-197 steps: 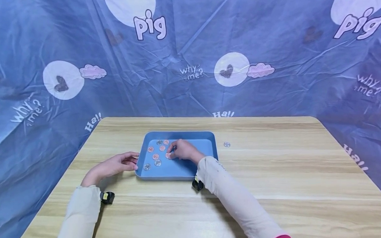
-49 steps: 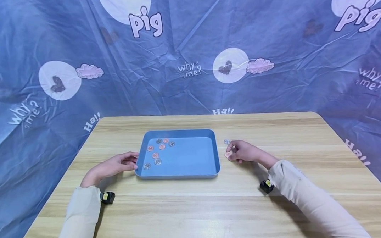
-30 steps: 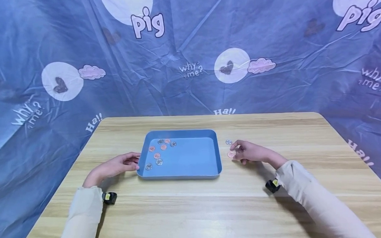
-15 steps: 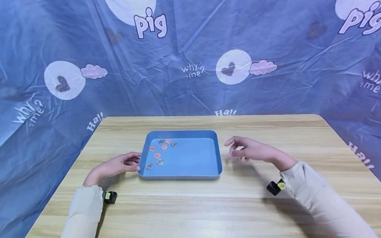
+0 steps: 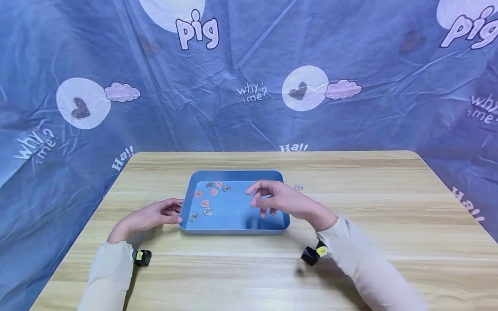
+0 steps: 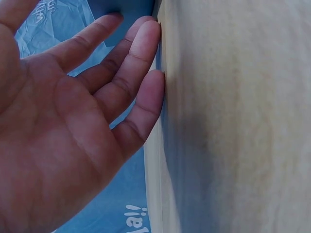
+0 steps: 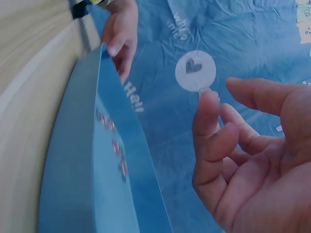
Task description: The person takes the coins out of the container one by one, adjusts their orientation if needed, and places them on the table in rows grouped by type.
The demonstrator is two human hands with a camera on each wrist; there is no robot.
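A blue rectangular tray (image 5: 252, 230) lies on the wooden table, with several copper coins (image 5: 205, 203) and silver coins (image 5: 208, 211) spread over its left part. My left hand (image 5: 151, 216) rests by the tray's left wall, fingertips right at it; the left wrist view shows those fingers loosely extended. Over the tray's right half hovers my right hand (image 5: 280, 199), thumb and index finger (image 7: 208, 114) apart and nothing pinched between them. Just outside the tray's right wall, one silver coin (image 5: 299, 187) lies on the table. My right hand and wrist hide the tabletop just in front of that coin.
The wooden table (image 5: 238, 286) stretches in front of the tray and to its right. A blue patterned cloth (image 5: 247, 118) hangs behind and on both sides of the table. Small black cameras (image 5: 142, 257) sit at both wrists.
Earlier my right hand pinched a copper coin in the tray and brought it beside the silver coin on the table. It then let go, lifted and swung left over the tray. The left hand stayed.
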